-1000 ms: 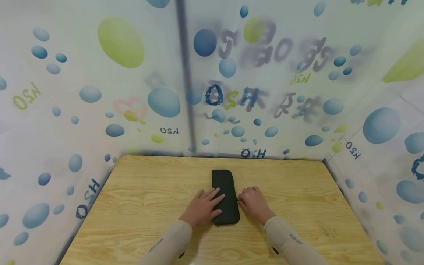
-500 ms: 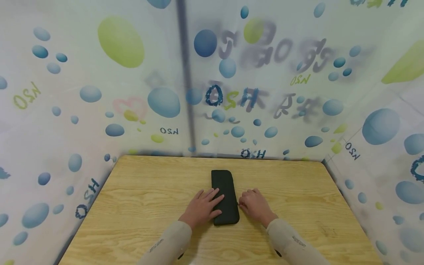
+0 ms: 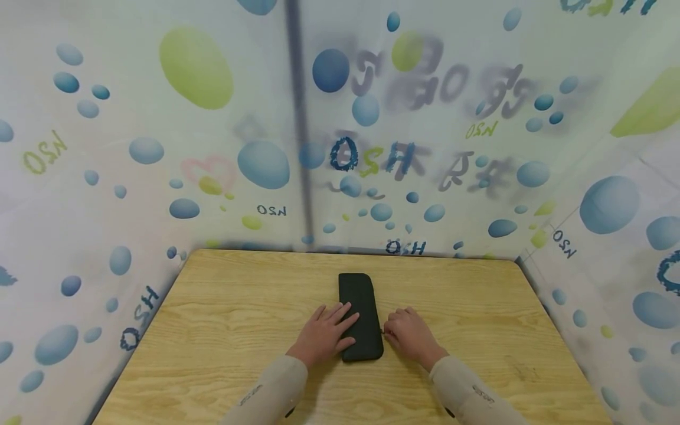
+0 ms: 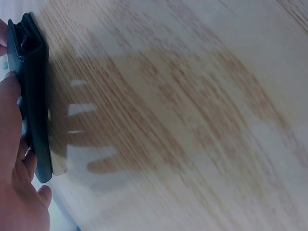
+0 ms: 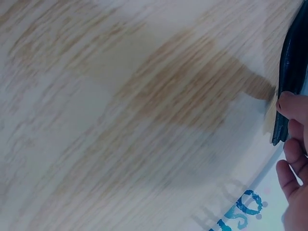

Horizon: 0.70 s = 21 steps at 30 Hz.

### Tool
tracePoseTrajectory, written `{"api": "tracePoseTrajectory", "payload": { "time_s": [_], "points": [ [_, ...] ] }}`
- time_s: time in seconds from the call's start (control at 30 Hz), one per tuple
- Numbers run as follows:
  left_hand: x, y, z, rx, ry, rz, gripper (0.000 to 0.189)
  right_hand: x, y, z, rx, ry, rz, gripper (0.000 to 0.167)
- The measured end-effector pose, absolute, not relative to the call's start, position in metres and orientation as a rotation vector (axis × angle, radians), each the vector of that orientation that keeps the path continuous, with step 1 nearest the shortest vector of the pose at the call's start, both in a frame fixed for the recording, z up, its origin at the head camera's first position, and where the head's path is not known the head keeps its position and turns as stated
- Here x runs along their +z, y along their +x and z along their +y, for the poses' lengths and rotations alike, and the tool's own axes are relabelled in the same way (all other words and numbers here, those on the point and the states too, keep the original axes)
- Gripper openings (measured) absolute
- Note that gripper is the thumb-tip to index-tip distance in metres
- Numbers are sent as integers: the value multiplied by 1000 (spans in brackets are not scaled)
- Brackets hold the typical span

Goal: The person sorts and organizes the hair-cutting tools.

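Note:
A long black zip wallet (image 3: pixel 363 316) lies flat on the wooden table, its length running away from the body. My left hand (image 3: pixel 321 335) rests on its left half with fingers spread and straight. At the wallet's right edge, my right hand (image 3: pixel 411 336) pinches a small zipper pull (image 3: pixel 382 332), mostly covered by thumb and fingertips. The left wrist view catches the wallet's near end (image 4: pixel 30 41), where folded gusset layers show. From the right wrist, the wallet's dark side (image 5: pixel 292 60) appears with the thumb against it.
The wooden table (image 3: pixel 239 295) extends to both sides of the wallet. Behind it and along both sides stand pale fabric walls (image 3: pixel 255 118) printed with blue and green spots and letters.
My right hand has slid a little toward the body along the wallet's right edge, with the zipper pull in its pinch. The left hand stays in place on the wallet.

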<state>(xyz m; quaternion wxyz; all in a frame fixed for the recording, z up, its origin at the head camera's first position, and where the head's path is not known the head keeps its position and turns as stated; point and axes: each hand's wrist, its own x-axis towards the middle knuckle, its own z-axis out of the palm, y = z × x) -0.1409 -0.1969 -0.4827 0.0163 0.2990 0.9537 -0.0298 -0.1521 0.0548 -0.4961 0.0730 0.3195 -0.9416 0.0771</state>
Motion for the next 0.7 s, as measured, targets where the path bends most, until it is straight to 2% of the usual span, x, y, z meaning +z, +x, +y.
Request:
{"api": "tracePoseTrajectory", "payload": {
  "time_s": [0.7],
  "points": [
    [-484,-139,-198,-64,913,2955,57,-500,-143,58,210,1007,-2711,9]
  ]
}}
